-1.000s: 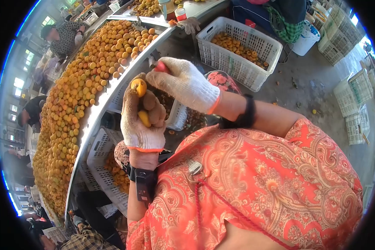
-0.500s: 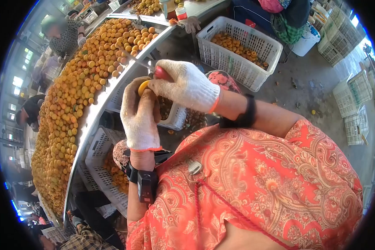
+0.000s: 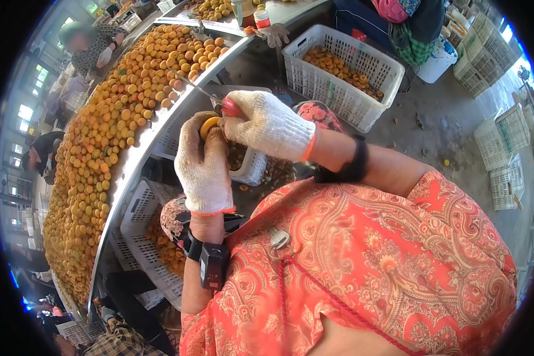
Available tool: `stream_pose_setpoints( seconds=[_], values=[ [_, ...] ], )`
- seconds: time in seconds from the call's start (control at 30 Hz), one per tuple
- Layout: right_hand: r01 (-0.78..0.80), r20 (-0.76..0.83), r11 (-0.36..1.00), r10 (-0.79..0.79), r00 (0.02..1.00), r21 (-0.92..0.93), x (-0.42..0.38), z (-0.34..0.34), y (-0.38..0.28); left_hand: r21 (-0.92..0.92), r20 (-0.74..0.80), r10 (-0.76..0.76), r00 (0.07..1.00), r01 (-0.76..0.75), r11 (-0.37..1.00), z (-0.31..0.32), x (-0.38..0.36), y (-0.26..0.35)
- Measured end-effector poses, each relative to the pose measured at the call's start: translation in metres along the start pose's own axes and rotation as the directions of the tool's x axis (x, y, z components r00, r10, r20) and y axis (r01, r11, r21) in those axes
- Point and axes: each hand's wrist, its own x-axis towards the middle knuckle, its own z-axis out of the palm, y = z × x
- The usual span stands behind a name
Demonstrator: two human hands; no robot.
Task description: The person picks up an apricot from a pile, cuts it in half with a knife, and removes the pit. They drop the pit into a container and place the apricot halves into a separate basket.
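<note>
A yellow-orange apricot (image 3: 209, 127) sits between the thumb and fingers of my left hand (image 3: 203, 163), which wears a white knit glove with browned fingers. My right hand (image 3: 267, 123), gloved the same way, is closed around the red handle of a knife (image 3: 231, 107). The knife's thin blade points up and left, over the edge of the metal table. My right fingertips touch the apricot's right side. Both hands are close together in front of my chest, above a white crate (image 3: 253, 169).
Whole apricots (image 3: 110, 118) are heaped on the long metal table (image 3: 137, 155) at the left. A white crate (image 3: 362, 107) of cut fruit stands at upper right, another (image 3: 142, 240) at lower left. A person (image 3: 80, 44) is across the table; stacked crates (image 3: 486, 53) stand far right.
Both hands have shifted slightly down and right in view. More of the apricot shows between the fingers, and the knife blade is more visible.
</note>
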Motion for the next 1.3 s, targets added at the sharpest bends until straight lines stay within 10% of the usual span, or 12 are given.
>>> stream_pose_setpoints(
  seconds=[0.17,0.37,1.3],
  values=[
    [0.010,-0.020,1.000,-0.009,1.000,0.023,-0.001,0.003,0.001,0.406,0.032,0.430,0.902,-0.404,0.820,-0.003,0.003,-0.002],
    [-0.070,-0.092,0.997,0.072,0.993,0.027,0.000,0.006,0.005,0.171,-0.040,0.093,0.995,-0.085,0.982,-0.004,0.001,0.000],
    [-0.265,0.166,0.951,0.239,0.957,0.160,-0.002,-0.002,-0.007,0.258,0.086,0.252,0.964,-0.265,0.929,-0.008,0.000,0.001]
  ],
)
